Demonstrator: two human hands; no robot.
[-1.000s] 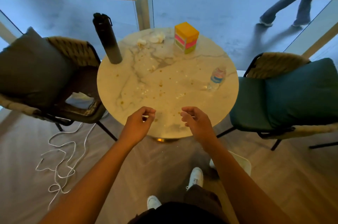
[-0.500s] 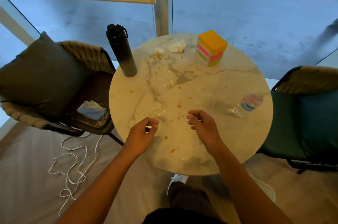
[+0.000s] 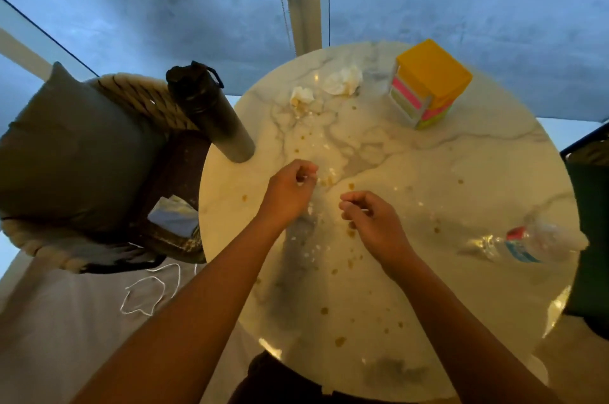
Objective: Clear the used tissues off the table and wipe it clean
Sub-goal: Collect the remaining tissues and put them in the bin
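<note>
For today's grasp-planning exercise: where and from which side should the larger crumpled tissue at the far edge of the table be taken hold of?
Pinch the larger crumpled tissue at its raised, bunched top, coming from above and the near side. It lies loose on the marble table, so fingertips can probably close on any fold. The colourful box stands to its right and a smaller tissue to its left, so side approaches look tighter.

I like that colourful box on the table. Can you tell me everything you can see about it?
The colourful box is a block with a plain orange top and side stripes of pink, pale grey, orange and yellow-green. It looks like card or stacked paper. It stands upright and closed on the far side of the round marble table, turned corner-on to the camera, right of two crumpled tissues. Only the tabletop touches it; both hands are well away.
</note>
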